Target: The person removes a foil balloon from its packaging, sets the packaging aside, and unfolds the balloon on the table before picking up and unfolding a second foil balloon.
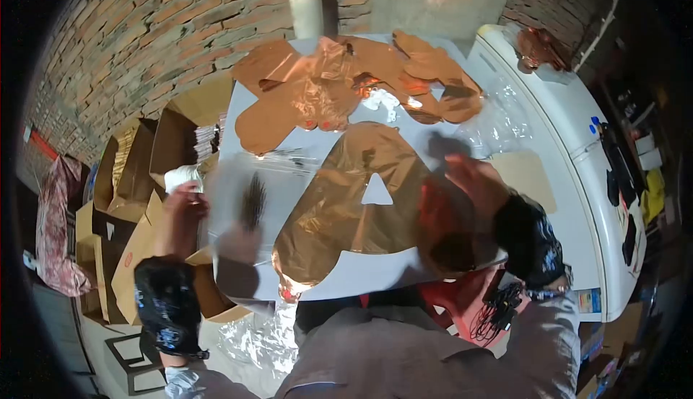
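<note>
A large copper-coloured foil letter A (328,204) lies flat on the white table (289,143), its small triangular hole near the middle. My left hand (180,215) is raised at the table's left edge, beside clear plastic sheeting (278,164); motion smears its fingers. My right hand (480,190) hovers over the right leg of the letter, fingers apart, blurred, with nothing visible in it. More copper foil shapes (271,121) lie crumpled and overlapping along the table's far side. A dark, blurred bristly thing (253,200) shows between my left hand and the letter.
Open cardboard boxes (166,139) stand to the left. A white freezer-like appliance (577,143) runs along the right, with a copper foil bundle (538,49) on top. A beige card (525,182) lies at the table's right. Below are a red stool (462,301) and black cables (499,305).
</note>
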The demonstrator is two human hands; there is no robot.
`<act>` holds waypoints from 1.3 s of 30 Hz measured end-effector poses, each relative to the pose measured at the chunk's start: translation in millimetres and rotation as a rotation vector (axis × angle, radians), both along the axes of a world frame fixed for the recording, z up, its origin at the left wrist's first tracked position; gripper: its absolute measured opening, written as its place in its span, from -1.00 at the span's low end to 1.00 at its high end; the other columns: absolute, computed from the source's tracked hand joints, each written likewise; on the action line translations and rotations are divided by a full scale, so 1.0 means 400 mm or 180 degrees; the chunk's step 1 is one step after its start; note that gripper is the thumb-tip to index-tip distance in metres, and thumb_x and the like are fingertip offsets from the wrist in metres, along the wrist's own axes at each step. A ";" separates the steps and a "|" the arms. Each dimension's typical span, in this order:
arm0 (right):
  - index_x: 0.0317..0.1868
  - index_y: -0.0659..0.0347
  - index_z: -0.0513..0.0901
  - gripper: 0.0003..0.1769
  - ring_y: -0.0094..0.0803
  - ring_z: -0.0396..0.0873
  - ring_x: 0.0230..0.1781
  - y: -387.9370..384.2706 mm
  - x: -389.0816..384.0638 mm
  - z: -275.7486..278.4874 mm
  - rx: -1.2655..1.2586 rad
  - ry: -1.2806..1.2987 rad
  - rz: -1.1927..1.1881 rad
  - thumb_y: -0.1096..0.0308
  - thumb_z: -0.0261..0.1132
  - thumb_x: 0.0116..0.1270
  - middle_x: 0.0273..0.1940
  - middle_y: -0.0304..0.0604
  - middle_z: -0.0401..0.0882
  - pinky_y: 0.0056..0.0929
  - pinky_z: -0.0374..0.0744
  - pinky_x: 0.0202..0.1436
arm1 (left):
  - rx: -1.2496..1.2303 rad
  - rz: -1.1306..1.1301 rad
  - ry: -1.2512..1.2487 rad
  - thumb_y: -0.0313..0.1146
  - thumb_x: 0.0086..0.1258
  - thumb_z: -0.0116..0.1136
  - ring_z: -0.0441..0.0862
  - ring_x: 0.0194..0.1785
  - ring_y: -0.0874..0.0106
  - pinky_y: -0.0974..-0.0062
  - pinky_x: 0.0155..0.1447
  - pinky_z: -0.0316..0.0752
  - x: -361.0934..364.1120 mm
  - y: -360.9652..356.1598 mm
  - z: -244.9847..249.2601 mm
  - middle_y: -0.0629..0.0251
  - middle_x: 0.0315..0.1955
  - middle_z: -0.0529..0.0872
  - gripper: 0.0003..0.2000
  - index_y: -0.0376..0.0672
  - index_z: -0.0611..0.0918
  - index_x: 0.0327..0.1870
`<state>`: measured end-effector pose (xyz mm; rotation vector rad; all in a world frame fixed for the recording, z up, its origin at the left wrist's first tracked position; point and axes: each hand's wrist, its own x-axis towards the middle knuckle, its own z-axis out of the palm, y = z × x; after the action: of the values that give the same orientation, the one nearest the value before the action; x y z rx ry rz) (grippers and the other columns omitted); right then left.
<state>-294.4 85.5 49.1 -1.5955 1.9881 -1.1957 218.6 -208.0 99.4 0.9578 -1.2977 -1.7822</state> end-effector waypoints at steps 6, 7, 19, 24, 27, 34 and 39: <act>0.18 0.21 0.55 -0.51 -0.10 0.69 -0.02 -0.197 -0.138 -0.025 0.0481 0.2050 -0.0317 0.14 0.36 0.33 -0.13 0.09 0.70 -0.17 0.63 0.01 | -0.0460 -0.1020 -0.0968 -0.15 0.62 0.03 0.65 -0.18 0.55 0.50 -0.01 0.55 -0.250 0.062 -0.012 0.37 -0.23 0.70 -0.73 -0.15 0.62 0.04; 0.17 0.20 0.55 -0.51 -0.18 0.70 -0.09 -0.217 -0.131 -0.001 0.0818 0.2465 -0.0588 0.13 0.36 0.32 -0.21 0.03 0.71 -0.16 0.63 -0.01 | -0.0637 -0.1052 -0.0829 -0.16 0.62 0.02 0.64 -0.20 0.56 0.51 -0.03 0.54 -0.275 0.045 -0.036 0.36 -0.24 0.71 -0.71 -0.20 0.64 0.03; 0.19 0.23 0.57 -0.52 0.04 0.62 0.09 -0.441 0.029 0.033 0.0083 0.1158 0.0445 0.10 0.26 0.40 0.04 0.18 0.65 -0.15 0.57 0.14 | -0.3110 0.0505 -0.4676 0.21 0.06 0.44 0.23 0.49 -0.04 -0.01 0.45 0.25 -0.507 -0.411 -0.225 -0.01 0.43 0.33 -0.08 -0.05 0.37 0.44; 0.21 0.29 0.54 -0.54 0.02 0.59 0.16 -0.502 0.122 0.061 0.0305 0.0829 0.0735 0.18 0.21 0.43 0.10 0.18 0.62 -0.19 0.53 0.21 | -0.2323 0.0233 -0.4234 0.17 -0.05 0.51 0.33 0.39 -0.06 0.00 0.40 0.33 -0.493 -0.428 -0.201 -0.03 0.29 0.45 -0.06 -0.09 0.41 0.38; 0.18 0.33 0.55 -0.55 0.04 0.62 0.08 -0.569 0.190 0.088 0.0440 0.0634 0.0821 0.20 0.22 0.42 0.04 0.20 0.64 -0.20 0.55 0.14 | -0.2335 0.0522 -0.4068 0.07 0.01 0.50 0.39 0.32 -0.11 0.02 0.34 0.39 -0.489 -0.453 -0.223 -0.03 0.21 0.51 -0.21 -0.12 0.48 0.27; 0.20 0.24 0.57 -0.48 0.00 0.54 0.20 -0.724 0.180 0.014 0.0152 0.1205 0.0855 0.09 0.30 0.36 0.20 0.11 0.57 -0.20 0.52 0.23 | -0.2565 0.1187 -0.3673 -0.13 0.21 0.34 0.51 0.11 -0.13 0.01 0.18 0.47 -0.493 -0.524 -0.291 -0.06 0.04 0.60 -0.59 -0.14 0.58 0.01; 0.26 0.07 0.57 -0.44 -0.07 0.40 0.39 -0.767 0.150 -0.079 0.0326 0.1925 0.0804 0.02 0.36 0.32 0.34 -0.01 0.48 -0.21 0.43 0.41 | -0.4002 0.0625 -0.3295 -0.28 0.23 0.27 0.52 0.12 0.00 0.13 0.20 0.47 -0.594 -0.637 -0.256 0.02 0.04 0.59 -0.47 -0.17 0.47 0.24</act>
<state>-234.2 -221.1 17.7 -2.2592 2.0350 -0.5408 -19.0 -462.6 -3.1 1.1103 -2.3162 0.0365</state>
